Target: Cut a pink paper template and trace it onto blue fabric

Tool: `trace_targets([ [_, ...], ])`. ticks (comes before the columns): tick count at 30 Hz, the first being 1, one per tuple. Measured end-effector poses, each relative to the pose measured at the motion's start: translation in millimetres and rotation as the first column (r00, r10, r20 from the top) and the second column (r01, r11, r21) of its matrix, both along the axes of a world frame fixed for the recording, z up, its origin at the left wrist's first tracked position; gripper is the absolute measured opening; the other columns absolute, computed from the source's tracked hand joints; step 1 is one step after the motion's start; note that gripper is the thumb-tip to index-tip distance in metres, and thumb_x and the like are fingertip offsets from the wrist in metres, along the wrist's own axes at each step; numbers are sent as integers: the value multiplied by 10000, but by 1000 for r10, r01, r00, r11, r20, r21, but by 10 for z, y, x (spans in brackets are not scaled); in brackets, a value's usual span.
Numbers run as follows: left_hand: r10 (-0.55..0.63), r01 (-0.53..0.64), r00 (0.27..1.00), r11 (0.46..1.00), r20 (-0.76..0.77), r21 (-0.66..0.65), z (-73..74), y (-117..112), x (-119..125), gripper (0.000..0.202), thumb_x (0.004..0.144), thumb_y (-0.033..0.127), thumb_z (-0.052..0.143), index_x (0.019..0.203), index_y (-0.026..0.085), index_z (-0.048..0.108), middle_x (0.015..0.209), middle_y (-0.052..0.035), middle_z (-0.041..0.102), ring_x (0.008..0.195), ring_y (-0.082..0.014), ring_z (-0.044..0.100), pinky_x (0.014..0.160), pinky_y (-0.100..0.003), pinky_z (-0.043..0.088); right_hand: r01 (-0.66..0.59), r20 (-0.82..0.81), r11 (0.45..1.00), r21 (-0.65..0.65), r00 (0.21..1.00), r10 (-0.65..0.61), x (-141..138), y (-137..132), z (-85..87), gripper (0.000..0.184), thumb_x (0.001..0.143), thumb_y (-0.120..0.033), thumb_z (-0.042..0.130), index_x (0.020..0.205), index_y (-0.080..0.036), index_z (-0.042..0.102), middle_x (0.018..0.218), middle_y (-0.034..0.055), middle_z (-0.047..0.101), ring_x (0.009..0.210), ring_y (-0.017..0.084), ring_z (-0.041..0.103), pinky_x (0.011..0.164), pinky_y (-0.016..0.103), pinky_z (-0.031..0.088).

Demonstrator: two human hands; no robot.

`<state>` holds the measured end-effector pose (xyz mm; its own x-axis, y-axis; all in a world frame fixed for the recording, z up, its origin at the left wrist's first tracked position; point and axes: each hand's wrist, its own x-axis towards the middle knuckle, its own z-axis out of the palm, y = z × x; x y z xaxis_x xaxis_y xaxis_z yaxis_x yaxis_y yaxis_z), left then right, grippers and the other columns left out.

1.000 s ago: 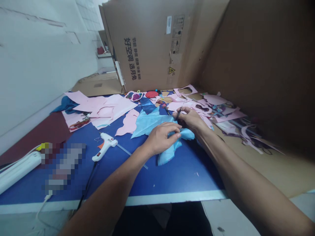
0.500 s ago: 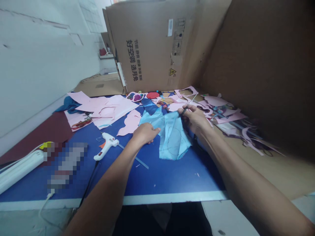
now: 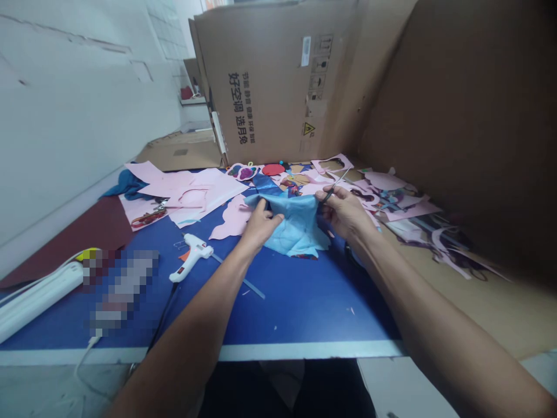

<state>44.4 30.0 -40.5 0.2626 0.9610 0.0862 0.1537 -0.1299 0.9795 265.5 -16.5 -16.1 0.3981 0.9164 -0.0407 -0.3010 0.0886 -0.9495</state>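
Findings at the centre of the frame: I hold a light blue cloth (image 3: pixel 300 232) between both hands, over the blue table (image 3: pixel 304 319). The fingers of my left hand (image 3: pixel 261 223) are closed on its left end, thumb towards me. My right hand (image 3: pixel 343 209) pinches the upper right corner and also grasps the scissors (image 3: pixel 342 178), whose tips point towards the upper right of the frame, away from the cloth. The upper edge runs fairly straight between my hands; below it the cloth hangs in folds. Faint lines show on it, too blurred to tell as creases or drawn marks.

The step in hand appears to be turning and spreading the cloth. To do it well, I should keep even tension along that upper edge, smooth the folds before any blade comes near, and keep the scissors aimed clear of my left fingers. Two cautions: the pink cutout (image 3: pixel 230 219) lies just beside my left hand and could be dragged along; the glue gun (image 3: pixel 191 255), left of centre, should stay clear of the fabric.
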Motion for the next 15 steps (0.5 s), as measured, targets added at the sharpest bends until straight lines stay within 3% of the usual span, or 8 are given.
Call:
trace_targets([
  [3, 39, 9, 974, 978, 222, -211, 25, 15, 51, 584, 775, 202, 808, 1332, 232, 638, 943, 2, 782, 881, -184, 728, 833, -307, 538, 5, -23, 1000, 10, 1000, -5, -3, 1, 6, 676, 490, -327, 1039, 988, -283, 583, 667, -118, 587, 517, 80, 463, 437, 185, 338],
  [6, 45, 32, 964, 959, 261, -281, 60, 22, 59, 353, 777, 190, 796, 1122, 216, 727, 998, -33, 807, 951, -193, 738, 902, -339, 551, 10, -44, 1000, 20, 999, -10, -2, 3, 2, 661, 511, -303, 1049, 978, -280, 582, 645, -120, 570, 518, 82, 464, 430, 175, 346],
  [9, -3, 104, 961, 932, 278, -347, 83, -1, 43, 131, 772, 201, 825, 875, 202, 743, 926, -51, 804, 885, -192, 728, 882, -354, 555, 18, -62, 999, 33, 998, -16, 1, 6, -12, 638, 534, -291, 1062, 967, -275, 594, 644, -113, 577, 513, 78, 468, 422, 167, 352],
  [15, -21, 161, 943, 901, 331, -404, 111, -60, 21, 280, 668, 213, 941, 693, 192, 663, 723, -6, 703, 713, -150, 630, 759, -307, 473, 48, -96, 997, 59, 995, -42, 25, 29, -50, 660, 508, -310, 1099, 959, -271, 618, 654, -109, 607, 503, 70, 481, 409, 164, 364],
])
